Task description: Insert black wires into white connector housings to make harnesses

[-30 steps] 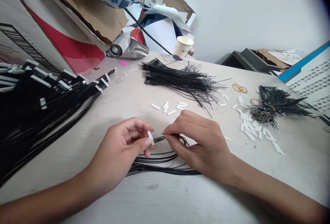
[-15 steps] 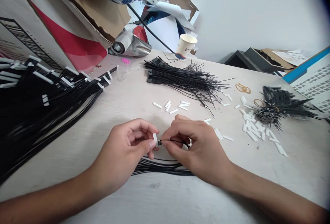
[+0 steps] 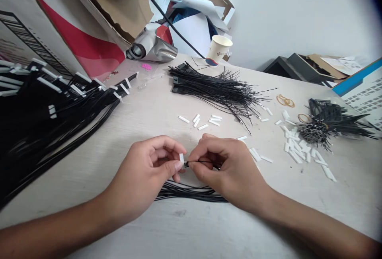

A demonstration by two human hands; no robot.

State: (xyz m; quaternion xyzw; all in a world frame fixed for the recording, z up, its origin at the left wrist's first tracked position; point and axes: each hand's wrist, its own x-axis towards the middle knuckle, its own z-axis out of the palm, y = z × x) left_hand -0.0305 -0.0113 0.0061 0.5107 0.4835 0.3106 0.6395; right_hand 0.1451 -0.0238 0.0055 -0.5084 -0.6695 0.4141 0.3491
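Observation:
Between the thumb and fingers of my left hand (image 3: 152,165) is a small white plastic connector housing (image 3: 182,158), held upright. Several thin black wires run out of its right side. My right hand (image 3: 222,163) pinches a black wire (image 3: 195,162) close to the housing, thumb against forefinger. The wire's tip at the housing is too small to make out. Below both hands, a loose bundle of black wires (image 3: 191,192) lies on the table, its right part hidden behind my right hand.
A bunch of black wires (image 3: 215,90) lies behind my hands. White housings (image 3: 295,143) are scattered to the right, near rubber bands (image 3: 285,100) and bundled wires (image 3: 316,129). Finished-looking cables (image 3: 59,131) pile up at left. A paper cup (image 3: 219,49) stands at the back.
The whole view has shifted slightly. My hands keep nearly the same pose, with the right fingertips still pinching the wire close beside the white housing.

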